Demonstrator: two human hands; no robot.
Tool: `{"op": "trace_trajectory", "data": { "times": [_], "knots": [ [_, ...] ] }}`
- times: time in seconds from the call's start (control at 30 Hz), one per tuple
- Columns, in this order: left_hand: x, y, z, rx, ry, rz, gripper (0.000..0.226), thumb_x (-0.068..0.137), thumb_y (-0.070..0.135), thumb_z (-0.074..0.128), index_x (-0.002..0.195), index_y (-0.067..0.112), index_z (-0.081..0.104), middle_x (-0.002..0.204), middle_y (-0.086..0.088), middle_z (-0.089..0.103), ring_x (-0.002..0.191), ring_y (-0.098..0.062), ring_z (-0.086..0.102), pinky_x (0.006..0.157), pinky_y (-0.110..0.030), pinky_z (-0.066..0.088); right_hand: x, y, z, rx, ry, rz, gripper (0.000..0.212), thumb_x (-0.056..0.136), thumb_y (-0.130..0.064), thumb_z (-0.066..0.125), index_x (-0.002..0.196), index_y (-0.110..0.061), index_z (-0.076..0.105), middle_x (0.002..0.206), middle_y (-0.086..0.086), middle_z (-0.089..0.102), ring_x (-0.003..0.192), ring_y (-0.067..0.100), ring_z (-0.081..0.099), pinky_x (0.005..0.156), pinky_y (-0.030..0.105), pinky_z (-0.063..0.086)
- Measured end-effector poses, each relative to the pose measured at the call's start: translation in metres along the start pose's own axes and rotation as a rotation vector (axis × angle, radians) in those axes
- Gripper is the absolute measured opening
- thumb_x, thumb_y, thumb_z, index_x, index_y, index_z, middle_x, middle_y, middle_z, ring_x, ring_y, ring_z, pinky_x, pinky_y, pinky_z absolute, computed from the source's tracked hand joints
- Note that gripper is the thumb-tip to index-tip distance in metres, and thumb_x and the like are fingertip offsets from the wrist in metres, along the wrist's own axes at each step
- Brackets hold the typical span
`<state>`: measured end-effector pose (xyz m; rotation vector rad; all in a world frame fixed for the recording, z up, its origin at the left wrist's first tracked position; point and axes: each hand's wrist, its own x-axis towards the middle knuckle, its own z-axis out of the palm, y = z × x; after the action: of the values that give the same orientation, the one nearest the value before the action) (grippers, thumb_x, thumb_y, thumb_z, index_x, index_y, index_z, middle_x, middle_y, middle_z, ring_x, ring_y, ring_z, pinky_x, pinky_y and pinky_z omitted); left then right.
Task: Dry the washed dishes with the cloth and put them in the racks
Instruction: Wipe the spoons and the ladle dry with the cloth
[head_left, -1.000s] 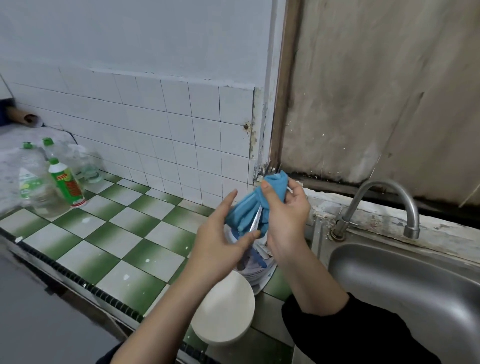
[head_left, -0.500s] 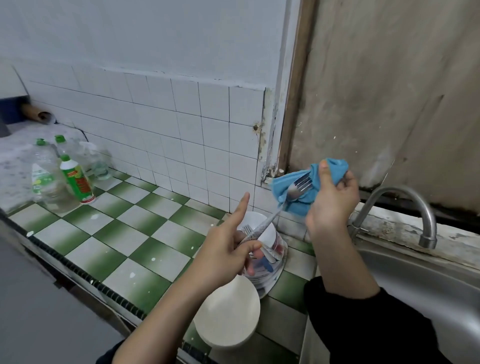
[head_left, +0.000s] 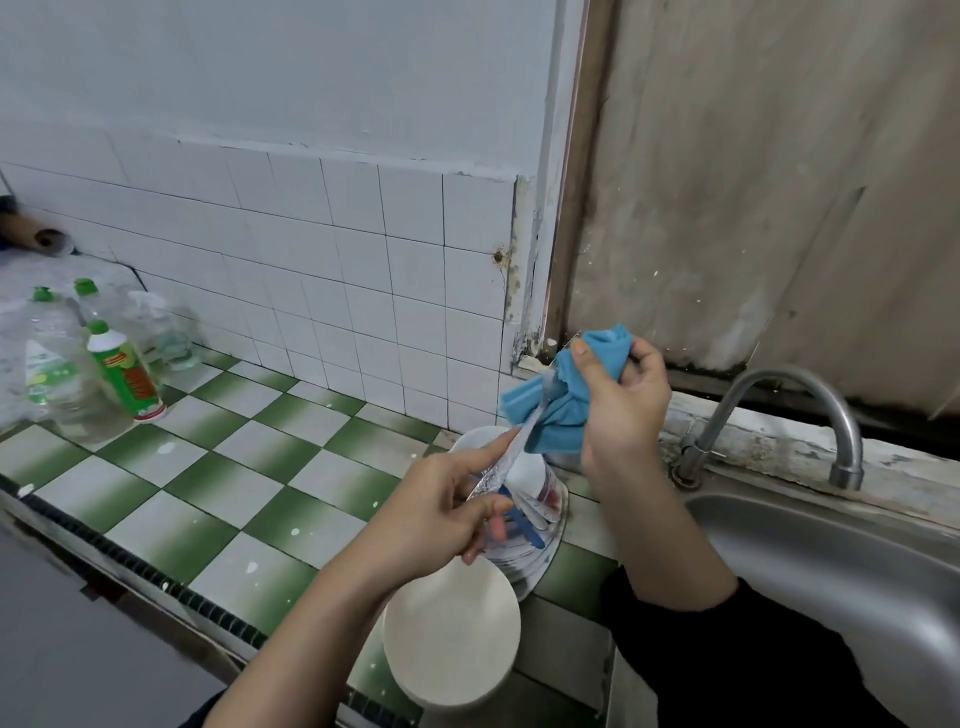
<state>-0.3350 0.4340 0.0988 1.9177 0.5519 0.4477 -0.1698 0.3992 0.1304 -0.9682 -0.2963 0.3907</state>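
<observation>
Nearest, a white bowl (head_left: 451, 631) sits upside down on the checked counter (head_left: 223, 483), below the left hand (head_left: 441, 512). That hand pinches the handle of a metal utensil (head_left: 506, 452), blurred, its far end running up into the blue cloth (head_left: 566, 400). The right hand (head_left: 618, 410) clenches the cloth around that end. Under the grips stands a stack of dishes (head_left: 530, 512). Right of them lies the sink (head_left: 831, 561) with its tap (head_left: 795, 405); far left stand bottles (head_left: 122, 371).

cloth (head_left: 563, 410): soft blue fabric | sink (head_left: 831, 561): brushed metal (dull sheen)
</observation>
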Motion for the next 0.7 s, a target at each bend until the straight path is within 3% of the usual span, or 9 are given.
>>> {"op": "trace_trajectory", "data": {
  "times": [0.1,0.27,0.47,0.7],
  "knots": [
    [0.002,0.001,-0.003,-0.040,-0.011,0.012,0.061,0.096,-0.007,0.047,0.143,0.031,0.044,0.057,-0.001,0.060,0.039,-0.013,0.042,0.046,-0.014,0.037,-0.009,0.011,0.002,-0.072,-0.046,0.022,0.030,0.085,-0.002,0.071,0.104,-0.016,0.053,0.099,0.000,0.068,0.093,0.019,0.069,0.078,0.031,0.059],
    [0.003,-0.002,-0.030,-0.016,-0.146,0.010,0.058,0.096,-0.008,0.046,0.141,0.028,0.047,0.057,-0.003,0.055,0.040,-0.014,0.041,0.045,-0.017,0.036,-0.028,0.036,0.004,-0.019,0.007,0.121,0.033,0.084,-0.002,0.072,0.107,-0.011,0.051,0.095,0.005,0.066,0.079,0.018,0.068,0.065,0.029,0.058],
    [0.002,-0.011,-0.055,-0.010,-0.282,0.010,0.054,0.098,-0.004,0.049,0.142,0.027,0.048,0.058,-0.006,0.052,0.040,-0.014,0.040,0.045,-0.021,0.036,-0.017,0.028,0.011,-0.160,0.126,-0.061,0.038,0.084,-0.011,0.075,0.108,-0.017,0.046,0.092,-0.003,0.062,0.082,0.011,0.064,0.074,0.026,0.058],
    [0.004,-0.033,-0.049,-0.175,-0.106,-0.058,0.042,0.097,-0.002,0.050,0.133,0.020,0.057,0.052,-0.002,0.052,0.041,-0.011,0.035,0.043,-0.016,0.032,0.014,-0.008,-0.001,-0.107,0.318,-0.199,0.037,0.086,-0.011,0.073,0.108,-0.019,0.046,0.095,-0.009,0.056,0.078,0.000,0.059,0.062,0.011,0.048]
  ]
}}
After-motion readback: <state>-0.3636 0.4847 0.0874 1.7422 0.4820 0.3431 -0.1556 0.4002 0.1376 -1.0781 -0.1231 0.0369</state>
